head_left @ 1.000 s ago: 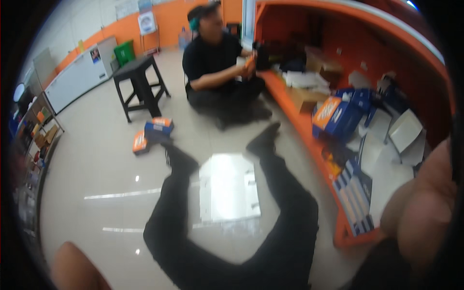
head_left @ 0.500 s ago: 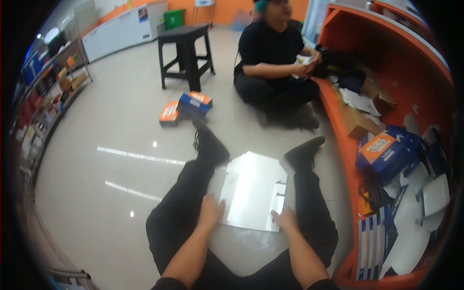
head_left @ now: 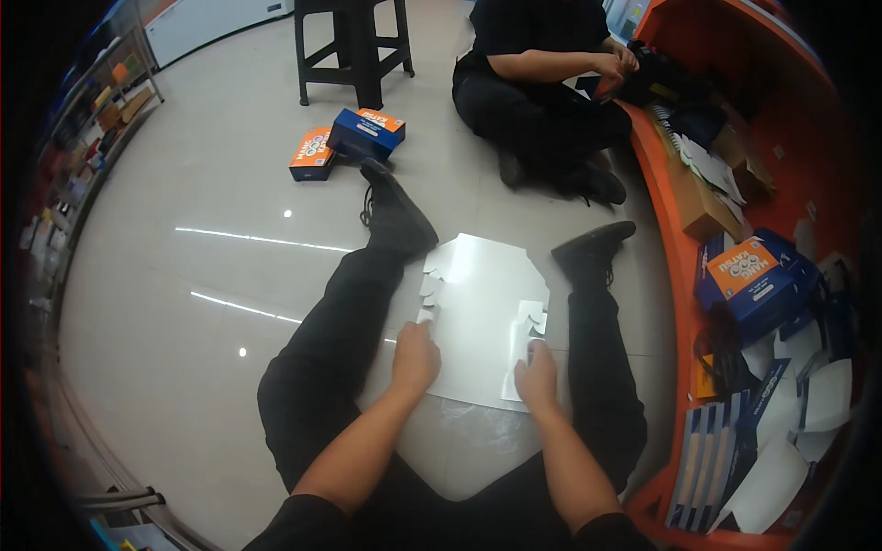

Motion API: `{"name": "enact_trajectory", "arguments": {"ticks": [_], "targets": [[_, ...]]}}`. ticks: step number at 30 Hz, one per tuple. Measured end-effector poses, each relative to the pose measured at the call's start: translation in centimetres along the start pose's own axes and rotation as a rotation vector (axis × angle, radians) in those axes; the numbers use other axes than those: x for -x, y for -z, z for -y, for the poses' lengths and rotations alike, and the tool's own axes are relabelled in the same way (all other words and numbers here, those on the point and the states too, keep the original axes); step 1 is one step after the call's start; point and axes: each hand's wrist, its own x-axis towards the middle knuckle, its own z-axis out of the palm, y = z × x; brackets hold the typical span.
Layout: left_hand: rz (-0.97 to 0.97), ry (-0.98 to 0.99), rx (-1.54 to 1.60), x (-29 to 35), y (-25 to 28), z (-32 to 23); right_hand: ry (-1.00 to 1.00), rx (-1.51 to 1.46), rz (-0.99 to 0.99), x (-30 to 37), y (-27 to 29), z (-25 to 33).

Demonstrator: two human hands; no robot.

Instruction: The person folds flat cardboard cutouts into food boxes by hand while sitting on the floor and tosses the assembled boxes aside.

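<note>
A flat white cardboard box blank (head_left: 480, 317) lies on the floor between my outstretched legs, its glossy inner face up. Cut tabs and flaps line both its sides; those on the right are folded partly inward. My left hand (head_left: 418, 358) is closed at the blank's left edge, fingers curled on the side flap. Across from it, my right hand (head_left: 537, 375) pinches the folded right flap, thumb on the inner side. Some fingertips of both hands are hidden.
Two folded blue and orange boxes (head_left: 367, 136) rest beyond my left foot, near a black stool (head_left: 356, 55). A seated co-worker (head_left: 542, 101) handles something ahead right. The orange shelf unit (head_left: 663, 197) on the right holds another blue box (head_left: 758, 285), cartons and stacked blanks.
My view has tilted downward. Both hands have moved up along the blank's sides, and its side flaps now stand more bent inward. The co-worker's hands have shifted slightly.
</note>
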Motion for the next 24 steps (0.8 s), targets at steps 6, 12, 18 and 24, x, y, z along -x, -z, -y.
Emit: {"name": "enact_trajectory", "arguments": {"ticks": [6, 12, 18, 24], "targets": [[0.226, -0.242, -0.135, 1.8, -2.1, -0.6, 0.264, 0.136, 0.186, 1.7, -2.3, 0.8], [0.226, -0.295, -0.120, 1.8, -0.1, -2.0, 0.159, 0.064, 0.149, 1.9, -1.3, 2.6], [0.296, 0.051, 0.897, 2.5, 3.1, -6.5, 0.862, 0.350, -0.094, 4.8, 4.9, 7.7], [0.299, 0.198, 1.410, 3.2, 6.4, -7.0, 0.412, -0.325, -0.265, 6.1, 8.5, 10.7]]}}
